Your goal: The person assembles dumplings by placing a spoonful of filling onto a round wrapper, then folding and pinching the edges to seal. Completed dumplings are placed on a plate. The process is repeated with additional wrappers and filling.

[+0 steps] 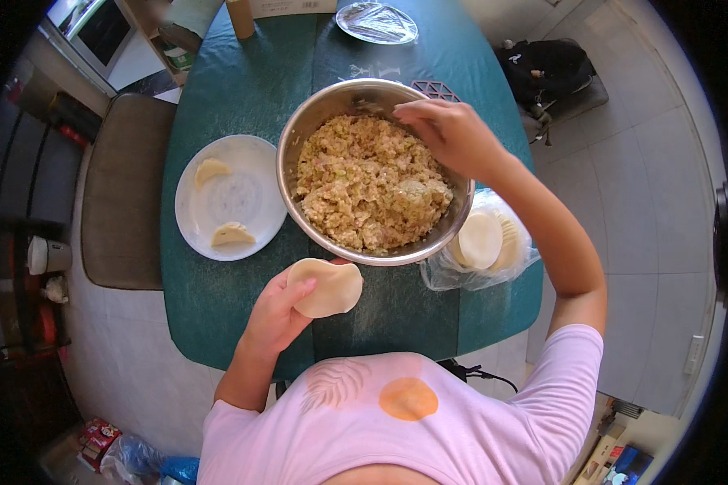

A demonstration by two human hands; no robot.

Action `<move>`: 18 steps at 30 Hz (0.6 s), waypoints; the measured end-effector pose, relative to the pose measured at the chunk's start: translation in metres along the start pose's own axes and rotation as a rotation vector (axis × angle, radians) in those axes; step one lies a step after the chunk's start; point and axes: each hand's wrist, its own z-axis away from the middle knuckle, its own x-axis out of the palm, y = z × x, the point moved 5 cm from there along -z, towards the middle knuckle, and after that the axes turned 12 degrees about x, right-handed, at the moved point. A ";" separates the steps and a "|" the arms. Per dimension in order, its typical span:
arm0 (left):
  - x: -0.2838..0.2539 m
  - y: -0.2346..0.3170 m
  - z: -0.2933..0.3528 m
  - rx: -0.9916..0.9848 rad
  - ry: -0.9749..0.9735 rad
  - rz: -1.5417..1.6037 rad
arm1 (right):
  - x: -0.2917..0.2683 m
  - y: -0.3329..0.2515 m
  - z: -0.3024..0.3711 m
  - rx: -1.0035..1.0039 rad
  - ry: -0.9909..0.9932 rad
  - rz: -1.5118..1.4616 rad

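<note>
"While the steel bowl (380, 259) sits on the green table (218, 315), heaped with minced filling (368, 190), where is the left hand (275, 314)?"

"Just on the bowl's near side, gripping one round wrapper (332, 289), its thumb lying on top."

"And the right hand (459, 137)?"

"Over the bowl's far right rim, fingers bent; I cannot tell whether they pinch anything."

"What's left of the bowl?"

"Close beside it, a white plate (239, 190) with two folded dumplings, one toward the far edge (212, 171) and one toward the near edge (233, 234), well apart."

"And right of it?"

"A stack of wrappers (479, 241) in a clear plastic bag (443, 275). Behind the bowl's far right side, part of a dark trivet (437, 90) shows; well beyond the bowl lies a film-covered dish (376, 23)."
</note>
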 end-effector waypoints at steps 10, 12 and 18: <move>0.000 0.001 0.003 0.045 0.065 0.000 | 0.036 -0.083 0.057 -0.555 -0.281 0.131; 0.000 0.001 0.002 0.046 0.051 -0.005 | 0.018 -0.085 0.052 -0.453 -0.238 0.055; 0.003 -0.001 0.002 0.009 0.030 0.071 | 0.013 -0.071 0.012 -0.269 -0.058 0.049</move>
